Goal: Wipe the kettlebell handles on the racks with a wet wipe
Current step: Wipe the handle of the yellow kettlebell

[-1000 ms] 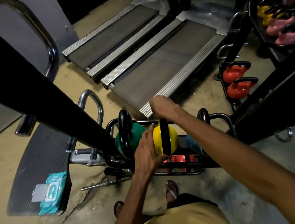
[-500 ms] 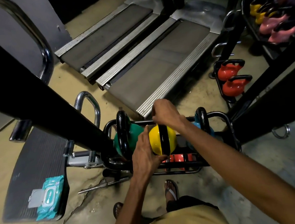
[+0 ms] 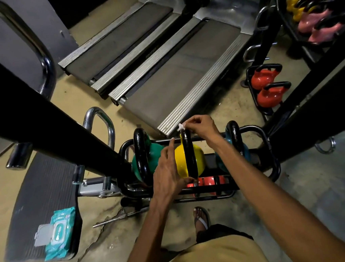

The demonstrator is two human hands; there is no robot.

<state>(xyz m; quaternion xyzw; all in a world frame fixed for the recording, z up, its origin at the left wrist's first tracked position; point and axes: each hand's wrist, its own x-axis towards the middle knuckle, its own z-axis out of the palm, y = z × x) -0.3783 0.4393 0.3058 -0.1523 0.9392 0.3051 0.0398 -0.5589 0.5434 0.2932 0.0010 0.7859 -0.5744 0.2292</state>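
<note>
A yellow kettlebell [image 3: 182,161] with a black handle [image 3: 189,152] sits in the middle of a low black rack [image 3: 271,160], between a green kettlebell [image 3: 155,155] and a blue kettlebell [image 3: 244,150]. My left hand [image 3: 168,172] grips the yellow kettlebell's body from the near left side. My right hand [image 3: 200,126] pinches a small white wet wipe [image 3: 181,127] at the far top of the black handle. Red weights [image 3: 208,181] show on the rack's lower tier.
A teal pack of wet wipes [image 3: 55,233] lies with its lid open on a black footplate at lower left. A thick black bar [image 3: 42,118] crosses the left foreground. Two treadmills [image 3: 173,68] lie beyond the rack. Red kettlebells [image 3: 267,86] and pink and yellow ones stand on racks at right.
My right hand has uncurled from covering the handle's top and now pinches the wipe at its far end, so the wipe shows. My left hand stays on the yellow kettlebell.
</note>
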